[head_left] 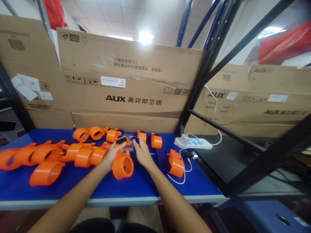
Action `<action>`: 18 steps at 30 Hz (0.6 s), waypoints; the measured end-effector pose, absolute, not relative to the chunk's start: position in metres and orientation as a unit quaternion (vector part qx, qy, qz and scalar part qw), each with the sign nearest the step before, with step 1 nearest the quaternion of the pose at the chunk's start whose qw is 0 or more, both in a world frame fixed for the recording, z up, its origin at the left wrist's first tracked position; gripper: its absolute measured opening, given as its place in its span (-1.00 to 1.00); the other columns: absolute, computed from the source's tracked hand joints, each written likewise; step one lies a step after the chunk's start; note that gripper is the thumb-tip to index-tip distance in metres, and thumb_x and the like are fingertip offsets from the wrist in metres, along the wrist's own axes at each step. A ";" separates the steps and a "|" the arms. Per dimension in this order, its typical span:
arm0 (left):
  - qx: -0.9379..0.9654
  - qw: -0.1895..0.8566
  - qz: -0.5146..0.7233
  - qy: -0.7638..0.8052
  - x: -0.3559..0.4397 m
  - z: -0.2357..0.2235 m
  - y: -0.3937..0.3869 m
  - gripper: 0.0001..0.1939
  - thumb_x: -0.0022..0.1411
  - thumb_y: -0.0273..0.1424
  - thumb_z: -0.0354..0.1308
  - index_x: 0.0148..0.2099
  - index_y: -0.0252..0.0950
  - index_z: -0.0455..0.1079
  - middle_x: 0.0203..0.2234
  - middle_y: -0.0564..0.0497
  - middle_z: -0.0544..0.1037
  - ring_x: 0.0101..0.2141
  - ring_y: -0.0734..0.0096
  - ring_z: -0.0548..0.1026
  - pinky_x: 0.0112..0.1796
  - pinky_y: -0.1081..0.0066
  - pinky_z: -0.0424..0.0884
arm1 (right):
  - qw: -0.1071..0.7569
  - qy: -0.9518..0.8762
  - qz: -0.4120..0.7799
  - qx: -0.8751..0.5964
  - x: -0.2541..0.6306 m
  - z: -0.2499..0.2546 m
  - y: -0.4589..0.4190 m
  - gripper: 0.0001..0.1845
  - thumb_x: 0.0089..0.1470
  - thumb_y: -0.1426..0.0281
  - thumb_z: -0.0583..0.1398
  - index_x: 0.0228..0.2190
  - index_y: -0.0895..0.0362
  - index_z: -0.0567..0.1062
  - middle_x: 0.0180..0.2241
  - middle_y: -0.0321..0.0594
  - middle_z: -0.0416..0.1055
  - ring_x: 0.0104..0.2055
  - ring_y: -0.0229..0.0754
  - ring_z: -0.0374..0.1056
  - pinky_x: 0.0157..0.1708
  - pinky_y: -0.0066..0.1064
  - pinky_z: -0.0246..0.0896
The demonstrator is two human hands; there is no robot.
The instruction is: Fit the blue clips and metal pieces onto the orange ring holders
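Both my hands meet over the middle of a blue table (73,184). My left hand (113,153) is closed on an orange ring-shaped band (123,165) with a small black piece at its top. My right hand (141,152) is closed in a pinch on a small dark part right beside it. A dark flat device (128,137) lies just behind my fingers. Several more orange bands lie about: a long row (48,153) to the left, a group (97,133) behind, two (150,139) at the back and one (176,165) to the right.
A white power strip (193,143) with a plug and white cable sits at the table's back right. Large cardboard boxes (126,87) wall off the back. Black and blue rack beams (218,58) cross on the right, with a dark shelf (225,158) below them.
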State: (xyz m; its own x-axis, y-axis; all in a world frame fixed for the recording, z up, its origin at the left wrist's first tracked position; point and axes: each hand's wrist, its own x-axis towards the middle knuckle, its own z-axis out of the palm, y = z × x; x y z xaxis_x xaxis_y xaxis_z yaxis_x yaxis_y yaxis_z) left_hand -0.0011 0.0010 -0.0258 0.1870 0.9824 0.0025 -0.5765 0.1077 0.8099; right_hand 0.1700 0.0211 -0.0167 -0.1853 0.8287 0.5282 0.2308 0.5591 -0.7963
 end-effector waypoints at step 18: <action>0.355 0.668 0.583 0.297 0.000 -0.027 0.005 -0.58 -0.05 -0.47 0.51 -0.12 -0.32 0.51 -0.36 -0.06 0.64 -0.41 0.36 0.62 -0.31 0.38 0.58 | 0.438 -0.745 0.340 -0.371 0.171 -0.018 0.022 -0.50 0.35 0.01 -0.03 -0.11 0.09 0.53 -0.22 -0.17 0.43 -0.10 -0.08 0.33 0.03 -0.22 0.25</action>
